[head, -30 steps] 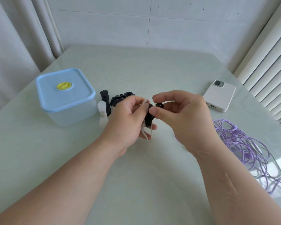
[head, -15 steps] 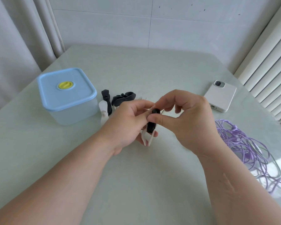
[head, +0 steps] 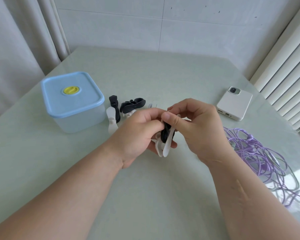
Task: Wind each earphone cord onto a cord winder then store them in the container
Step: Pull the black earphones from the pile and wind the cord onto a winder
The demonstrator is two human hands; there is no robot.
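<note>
The left grip [head: 137, 135] holds a white cord winder [head: 168, 145] wrapped in black cord [head: 164, 134]. Right beside it, the right grip [head: 197, 129] pinches the winder's upper end.

Table [head: 145, 196]: pale green, glossy top, rounded far corners.
Left: translucent container [head: 80, 122], blue lid on, yellow knob at lid centre.
Just right of container: white cord winder [head: 112, 121] lying flat, black cord winder [head: 113, 105] touching it on far side.
Next right: black bundle [head: 132, 105], make-up unclear.
Far right: white phone [head: 235, 105], camera side up.
Near right: loose tangle of purple earphone cords [head: 260, 156], reaching right frame edge.
</note>
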